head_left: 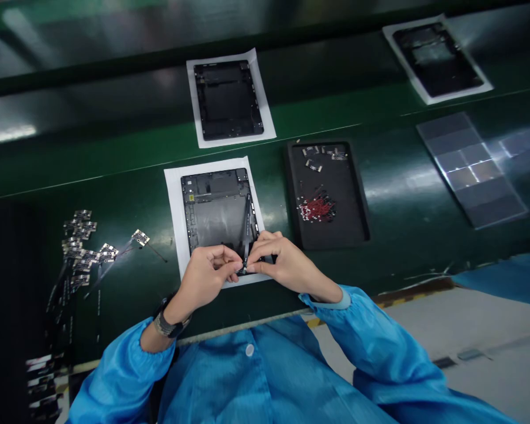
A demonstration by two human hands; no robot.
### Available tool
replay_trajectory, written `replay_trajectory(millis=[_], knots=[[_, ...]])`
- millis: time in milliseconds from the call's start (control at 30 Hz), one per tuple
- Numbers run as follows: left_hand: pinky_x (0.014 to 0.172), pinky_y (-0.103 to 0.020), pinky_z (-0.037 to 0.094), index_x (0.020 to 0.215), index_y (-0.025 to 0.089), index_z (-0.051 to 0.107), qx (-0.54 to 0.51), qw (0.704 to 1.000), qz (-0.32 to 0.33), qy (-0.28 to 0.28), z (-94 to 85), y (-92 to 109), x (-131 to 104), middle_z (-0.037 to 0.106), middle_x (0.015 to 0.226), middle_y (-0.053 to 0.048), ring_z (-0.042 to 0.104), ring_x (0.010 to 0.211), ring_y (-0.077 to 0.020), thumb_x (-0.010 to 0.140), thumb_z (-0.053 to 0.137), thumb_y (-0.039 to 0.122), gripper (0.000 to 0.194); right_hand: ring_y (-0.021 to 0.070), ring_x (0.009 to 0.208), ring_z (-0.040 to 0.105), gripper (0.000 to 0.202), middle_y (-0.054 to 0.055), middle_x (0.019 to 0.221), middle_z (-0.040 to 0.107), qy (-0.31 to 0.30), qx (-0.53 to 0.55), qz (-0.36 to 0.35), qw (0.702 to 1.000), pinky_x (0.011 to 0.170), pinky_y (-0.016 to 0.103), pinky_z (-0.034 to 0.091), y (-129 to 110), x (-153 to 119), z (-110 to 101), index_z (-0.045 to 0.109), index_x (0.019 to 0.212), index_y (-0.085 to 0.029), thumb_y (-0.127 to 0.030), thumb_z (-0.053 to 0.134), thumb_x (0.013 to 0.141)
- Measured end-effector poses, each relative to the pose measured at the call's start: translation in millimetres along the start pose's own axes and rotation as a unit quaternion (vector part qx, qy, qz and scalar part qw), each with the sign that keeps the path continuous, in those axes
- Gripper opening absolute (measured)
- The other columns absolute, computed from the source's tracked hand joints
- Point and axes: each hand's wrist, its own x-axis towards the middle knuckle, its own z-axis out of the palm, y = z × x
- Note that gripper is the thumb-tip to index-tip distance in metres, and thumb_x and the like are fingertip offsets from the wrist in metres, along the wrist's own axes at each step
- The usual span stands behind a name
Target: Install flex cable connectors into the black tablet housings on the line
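Observation:
An open black tablet housing (216,206) lies on a white sheet (173,200) in front of me. At its lower right corner my left hand (209,270) and my right hand (280,259) meet, both closed in a pinch. Between the fingertips is a small circuit board (242,268), mostly hidden by the fingers. A dark ribbon cable (248,222) runs up from there along the housing's right side. More small circuit boards (82,250) with dark cables lie piled on the left, one (140,237) apart from the others.
A black tray (331,238) on the right holds red and black wires (318,208) and several small boards (312,166). Further back lie a second tablet housing (227,100) and a third (437,59) on white sheets. Clear-looking flat panels (472,171) rest at the right.

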Motion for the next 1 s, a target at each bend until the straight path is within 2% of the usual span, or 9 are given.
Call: replay_trajectory(millis=[333,367,433,533,667,767,867,933,1000], knots=[[0.055,-0.025,0.050,0.076,0.015,0.069,0.028,0.999,-0.009,0.016,-2.3,-2,0,0.067,0.061,-0.002,0.064,0.056,-0.0151,0.077,0.066,0.025,0.010,0.0207,0.083,0.056,0.008,0.002,0.076,0.070,0.008,-0.024,-0.001,1.000,0.087,0.041,0.037,0,-1,1,0.074,0.077,-0.020,-0.018,0.073,0.084],[0.055,-0.025,0.048,0.076,0.015,0.069,0.055,0.998,-0.003,0.022,-3.3,-1,0,0.067,0.062,-0.002,0.063,0.057,-0.0151,0.078,0.066,0.025,0.011,0.0213,0.085,0.057,0.003,0.003,0.079,0.071,0.010,-0.025,-0.013,1.000,0.086,0.040,0.040,-1,-2,-1,0.075,0.082,-0.020,-0.019,0.073,0.083],[0.055,-0.026,0.045,0.076,0.017,0.071,0.146,0.988,0.022,0.053,-5.0,0,-2,0.068,0.066,-0.002,0.059,0.057,-0.0147,0.081,0.064,0.024,0.011,0.0223,0.089,0.060,0.010,0.005,0.088,0.073,0.034,-0.026,-0.043,0.998,0.083,0.037,0.045,-6,-3,-14,0.075,0.093,-0.020,-0.022,0.072,0.083],[0.063,-0.029,0.046,0.077,0.020,0.073,0.290,0.946,0.081,0.122,-7.2,0,-8,0.071,0.078,-0.003,0.058,0.064,-0.0159,0.082,0.062,0.017,0.012,0.0217,0.090,0.064,0.017,0.006,0.096,0.074,0.116,-0.064,-0.074,0.988,0.079,0.034,0.049,-18,11,-47,0.074,0.099,-0.019,-0.027,0.064,0.088],[0.077,-0.033,0.047,0.074,0.021,0.069,0.416,0.886,0.137,0.151,-17.0,5,-10,0.071,0.081,-0.004,0.061,0.085,-0.0220,0.083,0.062,0.013,0.014,0.0202,0.089,0.067,0.018,0.007,0.098,0.075,0.249,-0.156,-0.026,0.956,0.081,0.031,0.049,-32,76,-98,0.073,0.099,-0.016,-0.024,0.058,0.091],[0.083,-0.036,0.047,0.080,0.020,0.068,0.490,0.831,0.173,0.196,-37.5,18,9,0.069,0.087,-0.006,0.059,0.093,-0.0246,0.086,0.060,0.017,0.011,0.0231,0.110,0.064,0.025,0.011,0.115,0.071,0.314,-0.184,0.162,0.917,0.093,0.031,0.047,-34,145,-120,0.069,0.112,-0.015,-0.025,0.064,0.090],[0.094,-0.039,0.043,0.102,0.016,0.067,0.535,0.787,0.185,0.247,-66.8,38,46,0.066,0.109,-0.011,0.054,0.106,-0.0275,0.088,0.058,0.019,0.016,0.0320,0.119,0.059,0.035,0.022,0.125,0.064,0.331,-0.173,0.240,0.896,0.096,0.038,0.047,-33,200,-121,0.066,0.114,-0.008,-0.030,0.069,0.087],[0.097,-0.041,0.041,0.111,0.015,0.064,0.545,0.784,0.152,0.256,-86.1,51,73,0.063,0.117,-0.015,0.052,0.111,-0.0291,0.088,0.061,0.022,0.025,0.0331,0.119,0.060,0.036,0.024,0.124,0.063,0.337,-0.159,0.264,0.890,0.096,0.039,0.047,-33,223,-115,0.066,0.113,-0.006,-0.030,0.071,0.086],[0.094,-0.040,0.042,0.108,0.015,0.066,0.544,0.789,0.130,0.254,-101.3,60,95,0.064,0.110,-0.014,0.054,0.108,-0.0290,0.085,0.066,0.025,0.025,0.0301,0.116,0.061,0.035,0.021,0.123,0.064,0.340,-0.143,0.286,0.885,0.096,0.041,0.048,-33,235,-107,0.065,0.114,-0.008,-0.030,0.070,0.087]])
